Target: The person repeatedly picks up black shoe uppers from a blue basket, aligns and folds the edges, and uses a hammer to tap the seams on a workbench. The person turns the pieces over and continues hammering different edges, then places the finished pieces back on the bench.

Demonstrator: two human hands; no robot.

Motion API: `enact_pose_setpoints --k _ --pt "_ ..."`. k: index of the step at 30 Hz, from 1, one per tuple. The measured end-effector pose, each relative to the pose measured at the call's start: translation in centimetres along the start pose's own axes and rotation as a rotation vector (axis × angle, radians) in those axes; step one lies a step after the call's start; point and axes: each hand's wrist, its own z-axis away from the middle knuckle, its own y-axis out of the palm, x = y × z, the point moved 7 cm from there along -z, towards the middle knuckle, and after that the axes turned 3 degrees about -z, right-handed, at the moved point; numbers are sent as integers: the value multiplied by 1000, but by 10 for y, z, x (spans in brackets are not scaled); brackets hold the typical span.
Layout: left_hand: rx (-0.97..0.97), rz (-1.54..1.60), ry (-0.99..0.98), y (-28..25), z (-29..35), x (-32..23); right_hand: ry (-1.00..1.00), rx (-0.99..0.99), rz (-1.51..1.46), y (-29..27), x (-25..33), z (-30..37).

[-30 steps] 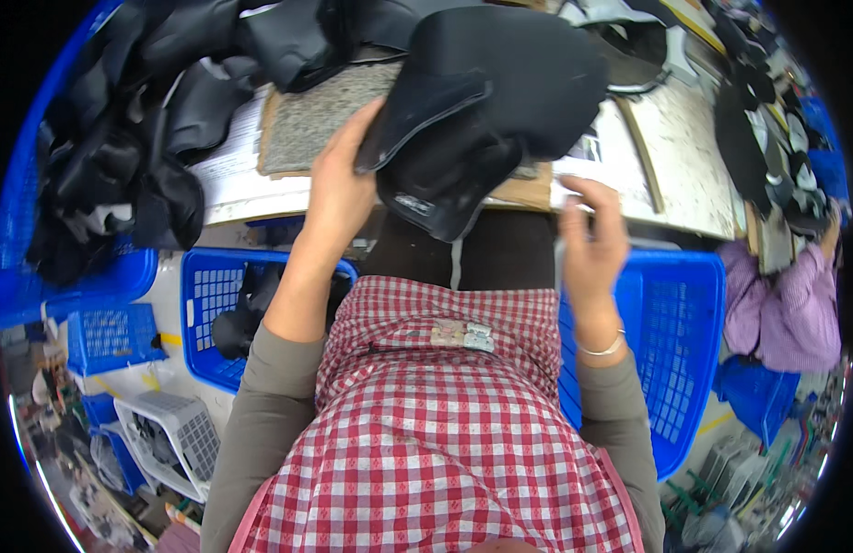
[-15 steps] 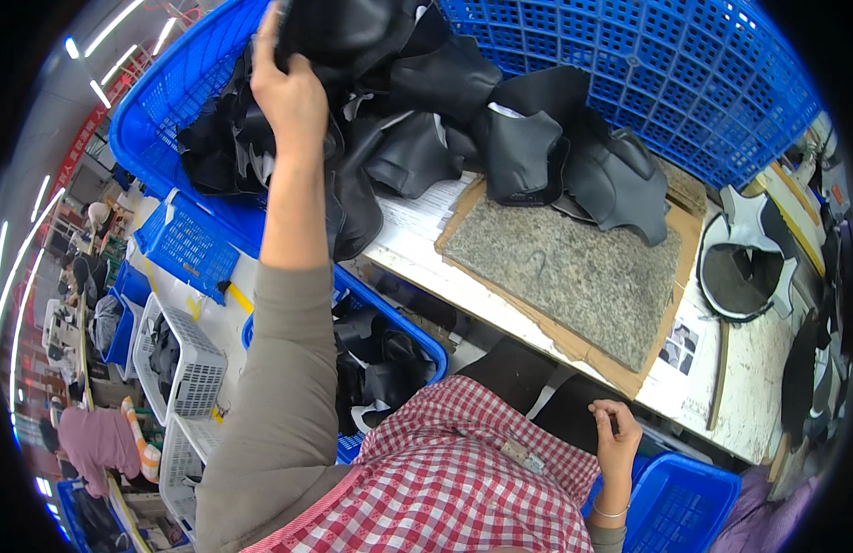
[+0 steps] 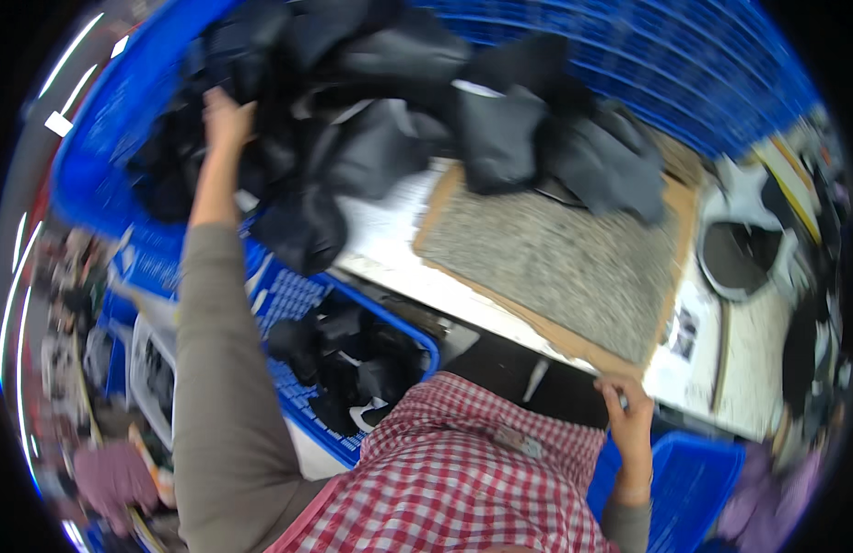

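White counter (image 3: 752, 382): left end, my left hand (image 3: 227, 122) at black pieces (image 3: 281, 147); front edge, my right hand (image 3: 633, 415), curled. I can't tell either grip.

Black pieces (image 3: 380, 152), smooth and curved, lie in an overlapping heap. At left they crowd the blue crate (image 3: 90, 175), where I cannot separate single outlines; rightward they sprawl over the far edge of the grey mat (image 3: 537, 249). One piece (image 3: 502, 138) bears a white strip at its top; the rightmost piece (image 3: 611, 166) slants, its lower edge uneven.
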Motion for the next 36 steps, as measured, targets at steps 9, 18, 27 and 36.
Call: enact_pose_setpoints --k 9,18,27,36 --pt "92 156 136 -4 4 87 24 -670 108 -182 -83 -104" --pt "418 890 55 -74 195 -148 562 -815 -487 -263 -195 -317" --pt "575 927 155 -126 257 -357 -660 -686 211 -209 -9 -188" --pt "757 700 642 -142 392 -476 -629 -89 229 -50 58 -55"
